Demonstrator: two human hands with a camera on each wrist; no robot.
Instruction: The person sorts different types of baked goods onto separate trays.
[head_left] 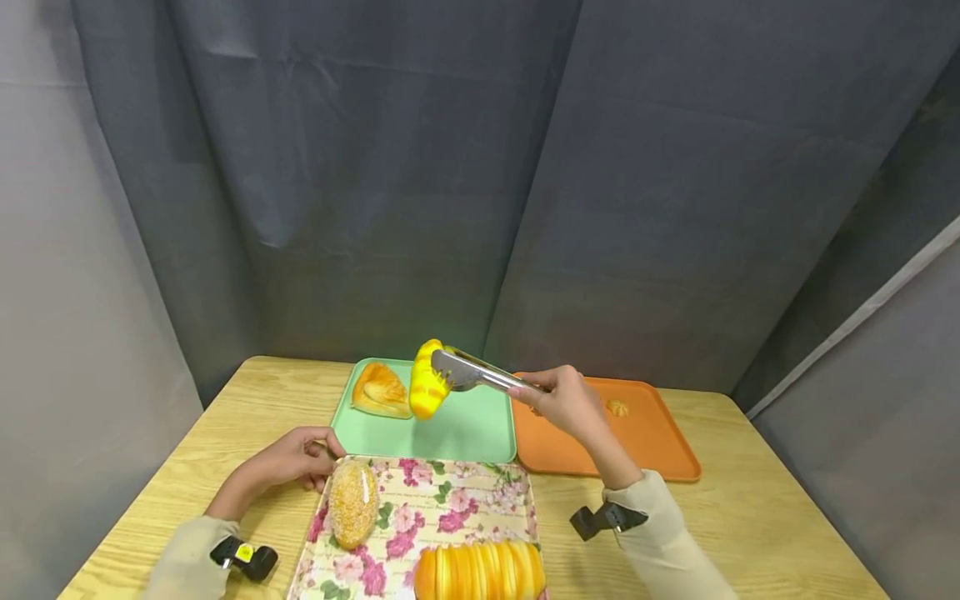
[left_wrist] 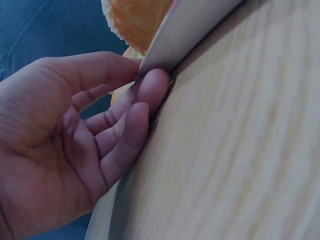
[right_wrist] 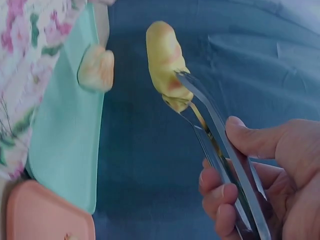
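Note:
My right hand (head_left: 573,404) grips metal tongs (head_left: 487,372), seen closely in the right wrist view. Between the tips of the tongs hangs a yellow bread roll (head_left: 427,385), raised above the green tray (head_left: 468,429). At the back left of that tray lies a golden triangular pastry (head_left: 378,392). My left hand (head_left: 300,457) pinches the edge of the floral tray (head_left: 405,517) at its far left corner; the left wrist view shows thumb and fingers (left_wrist: 152,90) at the rim. A seed-covered oval bun (head_left: 354,504) sits beside that hand on the floral tray.
An orange tray (head_left: 645,433) with small pastries (head_left: 617,407) stands right of the green one, partly behind my right hand. A sliced-looking loaf (head_left: 480,571) lies at the floral tray's near edge. Grey curtains (head_left: 390,183) rise behind the wooden table (head_left: 765,500).

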